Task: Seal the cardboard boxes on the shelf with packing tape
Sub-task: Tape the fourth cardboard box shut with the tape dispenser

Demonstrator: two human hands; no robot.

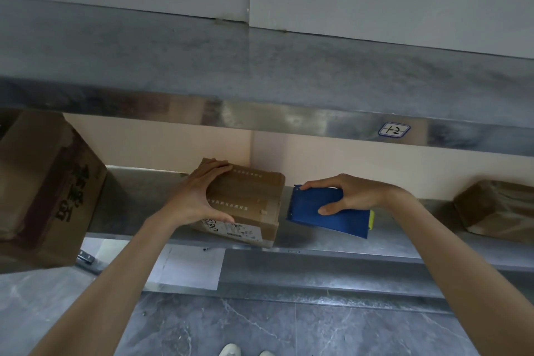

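While the left hand (199, 196) grips the small cardboard box (245, 202) near the middle of the frame, fingers laid over its far top edge and thumb hooked around its near left side, the right hand (349, 196) holds a blue tape dispenser (329, 211) just to the right of that box, close to its side without clearly touching it. The right fingers curl over the dispenser's upper edge and the thumb presses on its flat blue face; a bit of yellow shows at its right end. The box sits on the lower metal shelf (332, 243), turned at a slight angle, with strips of printed tape already across its top and a white shipping label (234, 230) on its front face. At the left edge of the frame stands a large cardboard box (43, 188) with dark printed characters on its side. At the far right of the same shelf lies a brown wrapped parcel (497, 208), well apart from the hands. Above, the upper shelf's front lip carries a small handwritten tag (394, 129). Grey marbled floor (260, 324) fills the bottom of the frame.
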